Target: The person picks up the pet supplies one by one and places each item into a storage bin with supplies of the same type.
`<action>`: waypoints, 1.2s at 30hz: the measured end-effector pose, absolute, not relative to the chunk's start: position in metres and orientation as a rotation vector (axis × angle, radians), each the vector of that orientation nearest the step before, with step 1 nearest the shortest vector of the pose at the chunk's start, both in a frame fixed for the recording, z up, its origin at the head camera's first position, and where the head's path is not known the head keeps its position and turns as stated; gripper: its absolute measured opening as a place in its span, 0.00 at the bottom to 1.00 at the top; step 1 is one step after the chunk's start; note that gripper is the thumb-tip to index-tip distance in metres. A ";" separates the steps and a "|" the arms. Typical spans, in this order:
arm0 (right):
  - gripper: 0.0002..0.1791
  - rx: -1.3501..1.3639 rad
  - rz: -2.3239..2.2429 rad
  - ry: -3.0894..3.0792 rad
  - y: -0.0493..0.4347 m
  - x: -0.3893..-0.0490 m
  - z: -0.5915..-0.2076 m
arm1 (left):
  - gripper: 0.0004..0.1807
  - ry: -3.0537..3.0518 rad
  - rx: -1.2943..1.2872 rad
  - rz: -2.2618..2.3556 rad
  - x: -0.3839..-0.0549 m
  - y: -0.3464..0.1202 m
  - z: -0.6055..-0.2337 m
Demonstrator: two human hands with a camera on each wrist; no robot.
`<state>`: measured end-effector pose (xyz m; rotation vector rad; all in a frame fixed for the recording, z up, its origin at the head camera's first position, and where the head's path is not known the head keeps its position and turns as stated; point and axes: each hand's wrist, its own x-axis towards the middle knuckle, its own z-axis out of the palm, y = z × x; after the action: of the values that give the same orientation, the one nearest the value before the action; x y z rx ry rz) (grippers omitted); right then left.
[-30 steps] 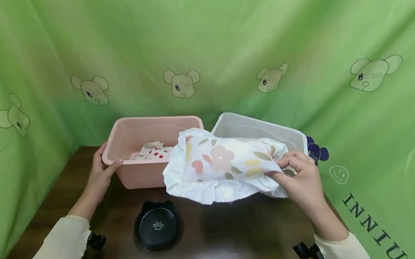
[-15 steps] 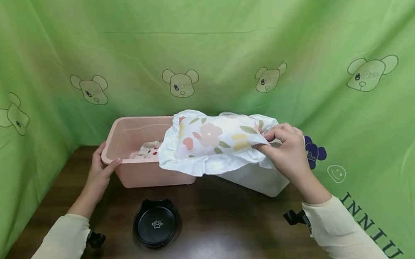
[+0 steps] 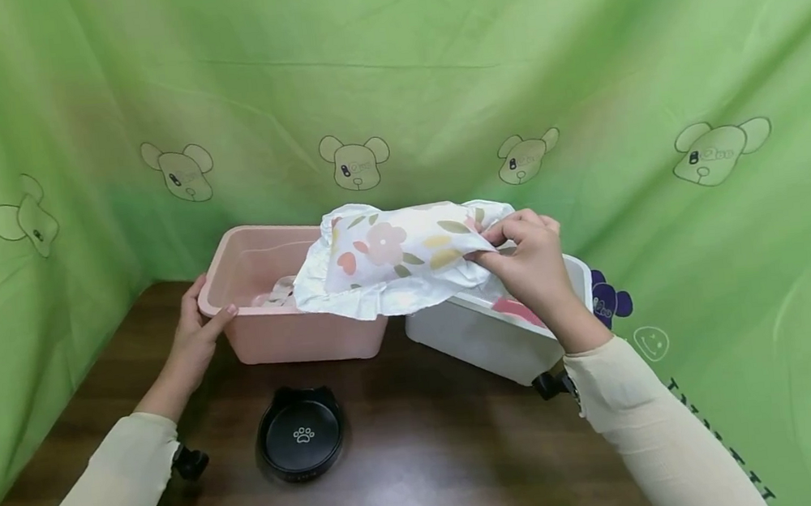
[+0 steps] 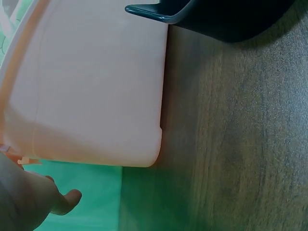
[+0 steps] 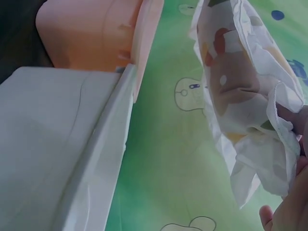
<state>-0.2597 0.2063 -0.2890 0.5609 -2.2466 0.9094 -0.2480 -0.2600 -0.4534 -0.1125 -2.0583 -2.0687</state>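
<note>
I have both arms (image 3: 649, 417) extended far over the counter (image 3: 427, 479). The pink bin (image 3: 304, 338), at left, has my left grip (image 3: 192, 339) around its near-left corner; the white bin (image 3: 473, 343) stands to its right. Above both, the floral pillow (image 3: 405, 249) extends left from my right grip (image 3: 529, 259), which pinches its right end.

Right hand (image 3: 529, 257) pinches right end of floral pillow (image 3: 405, 249), held over pink bin (image 3: 303, 336) at left and white bin (image 3: 473, 340) at right. Left hand (image 3: 195, 334) grips pink bin's left end. Black dish (image 3: 301, 436) on table (image 3: 434, 478), near side of pink bin; green curtain (image 3: 394, 58) at far side.
</note>
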 end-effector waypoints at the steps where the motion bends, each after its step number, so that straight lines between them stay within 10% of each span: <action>1: 0.09 0.564 0.906 -2.257 0.205 -0.263 -0.288 | 0.46 -2.060 -0.107 -2.067 -0.249 -0.259 -0.454; 36: 0.10 0.755 0.537 -2.513 0.111 -0.362 -0.259 | 0.45 -2.049 -0.119 -2.060 -0.256 -0.246 -0.455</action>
<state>-0.3619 0.1114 -0.2590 0.7549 -2.5132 0.5367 -0.2562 -0.2461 -0.4551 -0.1191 -2.0491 -2.0603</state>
